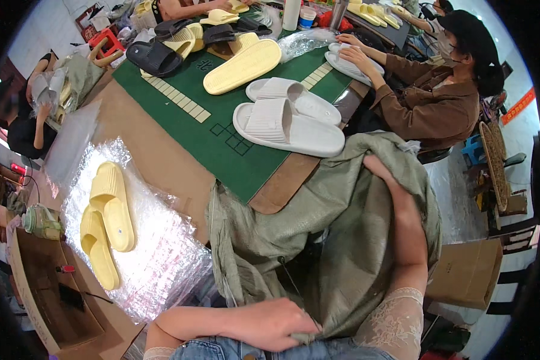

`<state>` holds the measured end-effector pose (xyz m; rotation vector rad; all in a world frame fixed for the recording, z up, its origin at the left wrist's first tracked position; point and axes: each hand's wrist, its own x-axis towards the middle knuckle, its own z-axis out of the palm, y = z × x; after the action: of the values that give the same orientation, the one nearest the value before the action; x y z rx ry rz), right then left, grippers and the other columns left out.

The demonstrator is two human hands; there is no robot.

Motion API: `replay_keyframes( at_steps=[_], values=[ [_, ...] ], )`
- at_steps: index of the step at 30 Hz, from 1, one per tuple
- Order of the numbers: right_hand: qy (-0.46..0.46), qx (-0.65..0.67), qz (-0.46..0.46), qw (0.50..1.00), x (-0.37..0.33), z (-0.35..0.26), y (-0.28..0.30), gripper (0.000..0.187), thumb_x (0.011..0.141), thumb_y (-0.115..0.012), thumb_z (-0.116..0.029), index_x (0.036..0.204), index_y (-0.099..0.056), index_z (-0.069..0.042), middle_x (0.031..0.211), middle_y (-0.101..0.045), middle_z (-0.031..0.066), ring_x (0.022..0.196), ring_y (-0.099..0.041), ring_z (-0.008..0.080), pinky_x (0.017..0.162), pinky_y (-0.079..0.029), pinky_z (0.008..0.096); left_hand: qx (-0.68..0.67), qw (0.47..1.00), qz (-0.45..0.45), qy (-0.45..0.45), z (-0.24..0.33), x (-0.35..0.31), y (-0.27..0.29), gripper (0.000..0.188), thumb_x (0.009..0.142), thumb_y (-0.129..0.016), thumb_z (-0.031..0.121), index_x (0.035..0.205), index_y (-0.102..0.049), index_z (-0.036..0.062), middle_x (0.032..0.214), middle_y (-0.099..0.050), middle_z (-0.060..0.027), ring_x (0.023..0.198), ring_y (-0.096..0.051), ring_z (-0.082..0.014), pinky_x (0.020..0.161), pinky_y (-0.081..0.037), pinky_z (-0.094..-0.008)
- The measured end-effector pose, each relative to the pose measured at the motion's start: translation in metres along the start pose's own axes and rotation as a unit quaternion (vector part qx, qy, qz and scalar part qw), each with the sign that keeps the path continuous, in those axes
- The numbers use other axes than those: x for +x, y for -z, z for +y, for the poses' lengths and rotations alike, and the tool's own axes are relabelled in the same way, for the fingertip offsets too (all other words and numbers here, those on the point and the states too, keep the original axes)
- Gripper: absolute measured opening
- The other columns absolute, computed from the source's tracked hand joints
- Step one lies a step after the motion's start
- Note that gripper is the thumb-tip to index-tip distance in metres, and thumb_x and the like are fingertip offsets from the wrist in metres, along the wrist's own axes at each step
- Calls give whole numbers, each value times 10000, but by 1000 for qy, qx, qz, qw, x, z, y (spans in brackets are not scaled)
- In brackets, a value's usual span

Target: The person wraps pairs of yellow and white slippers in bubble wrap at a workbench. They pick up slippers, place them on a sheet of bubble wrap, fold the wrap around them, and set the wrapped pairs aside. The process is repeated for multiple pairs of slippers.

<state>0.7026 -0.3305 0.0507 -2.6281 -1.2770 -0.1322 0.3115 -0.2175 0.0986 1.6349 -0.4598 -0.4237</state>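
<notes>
An olive-green woven sack (366,222) is gaping right in front of you, between your lap and the near edge of the worktop (150,162). Your left hand (271,324) is resting low at the sack's near rim, its fingers closing together on a pinch of the cloth. Your right arm is lying along the inside of the mouth, and your right hand (378,167) is touching the far rim on the right; its fingers are disappearing under the fold (so you cannot tell from here whether they are gripping or spread).

A pair of grey-white slippers (315,138) is sitting just beyond the sack, on the green mat (222,171), near that right hand. A yellow pair (123,231) is lying on shiny clear plastic (162,264) to the left, well apart from both hands.

The sack's depths are falling into shadow, hiding the bottom and any contents. Farther off, black slippers (156,57) and yellow ones are overlapping, and the co-worker at far left is being partly swallowed by the dark rim.
</notes>
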Motion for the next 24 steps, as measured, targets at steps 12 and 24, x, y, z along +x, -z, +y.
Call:
replay_keyframes(
  at_steps=[12,24],
  values=[
    [-95,43,-71,992,-1,41,-143,576,865,-623,-302,1386,-547,-69,1427,-519,225,1365,-425,416,1172,-298,470,51,996,21,66,-54,11,-28,428,796,-655,162,1183,-677,-19,1001,-710,-257,955,-672,-427,827,-538,-503],
    [-22,-78,-293,953,-71,14,-126,1021,791,-786,-448,1504,-305,103,1512,-425,294,1384,-446,420,1153,-366,475,160,957,162,180,-163,53,-66,548,928,-683,402,1320,-589,31,1150,-701,-204,1071,-658,-403,894,-527,-489]
  ],
)
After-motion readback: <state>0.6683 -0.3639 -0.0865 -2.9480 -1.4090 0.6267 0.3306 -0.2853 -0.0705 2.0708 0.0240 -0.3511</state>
